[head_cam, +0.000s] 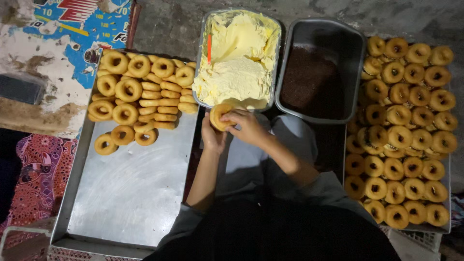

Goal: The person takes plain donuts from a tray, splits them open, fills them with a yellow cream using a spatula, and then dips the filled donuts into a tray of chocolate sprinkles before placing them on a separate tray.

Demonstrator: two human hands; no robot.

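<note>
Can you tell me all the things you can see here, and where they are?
Held doughnut: one, golden brown, in both hands at the cream tub's near edge.
Cream tub: one, metal, full of pale yellow cream, top centre.
Sprinkle tub: one, grey metal, dark brown sprinkles inside, right of the cream tub.
Left tray: one, silver, mostly bare; many golden doughnuts piled at its far end.
Right tray: one, packed with many doughnuts, several with dark filling.
Mat: red patterned, far left.
Left hand: under the held doughnut.
Right hand: fingers on the held doughnut.
</note>
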